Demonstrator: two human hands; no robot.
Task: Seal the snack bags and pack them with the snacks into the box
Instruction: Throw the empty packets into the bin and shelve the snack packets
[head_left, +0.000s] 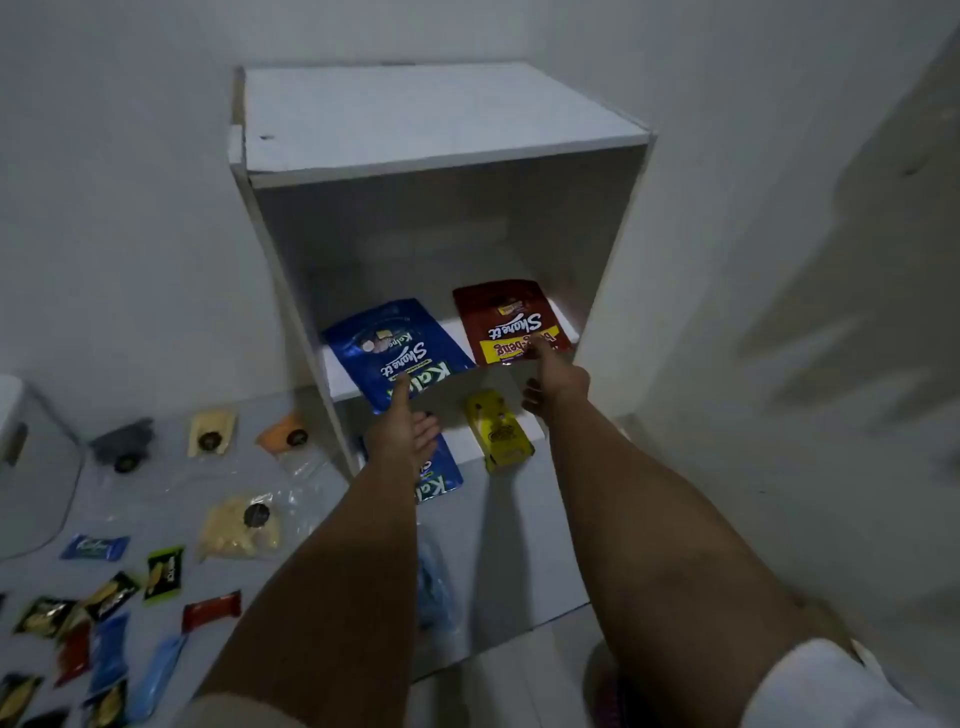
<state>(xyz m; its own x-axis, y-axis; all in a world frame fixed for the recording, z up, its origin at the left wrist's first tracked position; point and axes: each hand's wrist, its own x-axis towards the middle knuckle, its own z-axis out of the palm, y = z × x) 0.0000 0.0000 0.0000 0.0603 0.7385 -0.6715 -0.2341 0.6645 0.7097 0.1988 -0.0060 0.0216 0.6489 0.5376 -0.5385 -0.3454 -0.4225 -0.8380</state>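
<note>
Laminate, plain white and matte, is what the boxy open-front cabinet (447, 124) looks like it's made of, with flat panels, square edges and a small dark dot on top. Inside on the middle shelf (337, 376) lie two glossy foil pouches: a blue snack bag (397, 348) on the left, hanging over the front lip, and a maroon snack bag (506, 319) on the right with a yellow band. Both read upside down from here.

The left hand (405, 431) has its thumb pressed on the blue pouch's lower edge, with the fingers underneath, so it seems to be pinching it. The right hand (553, 384) has its index finger stretched out, tip on the maroon pouch's bottom edge, other fingers curled under. They don't seem to hold anything, hard to be sure.

On the lower level sit a boxy yellow carton (498, 431) and a second blue pouch (441, 475), half covered by the left wrist.

On the floor at left: clear crinkly zip bags (241, 527) of pale and orange snacks, and small shiny wrapped candies (156, 574), some cut off by the frame. It's dim and blurry, so the small print is unreadable. A pale blue plastic thing (434, 587) between the forearms, can't tell what.
</note>
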